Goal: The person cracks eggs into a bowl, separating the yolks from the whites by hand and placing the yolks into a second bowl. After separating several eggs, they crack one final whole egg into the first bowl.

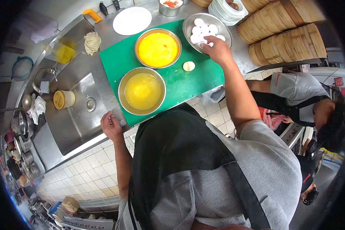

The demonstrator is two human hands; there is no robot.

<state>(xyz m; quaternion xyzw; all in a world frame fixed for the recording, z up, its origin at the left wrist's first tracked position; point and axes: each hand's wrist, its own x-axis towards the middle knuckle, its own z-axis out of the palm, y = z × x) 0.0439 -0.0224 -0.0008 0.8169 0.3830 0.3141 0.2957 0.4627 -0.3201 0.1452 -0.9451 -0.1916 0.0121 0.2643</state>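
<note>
My right hand (218, 50) reaches into a perforated metal colander (227, 31) of white eggs (204, 29), its thumb and fingers bent around one egg. On the green cutting board (207, 79), just left of that hand, lies a pale egg piece (189, 66) with a yellowish middle. A metal bowl of bright yellow egg (158, 50) stands near the colander. Closer to me is a second bowl of cloudy, paler yellow liquid (142, 92). My left hand (112, 125) is at the counter edge by the sink, fingers curled; what they may hold is hidden.
On the left is a steel sink (74, 126) with a yellowish tub (64, 99). A white plate (132, 21), a cloth (92, 43) and a metal container (170, 9) line the back. Bamboo steamers (287, 44) are stacked right. Co-workers (295, 92) stand at right.
</note>
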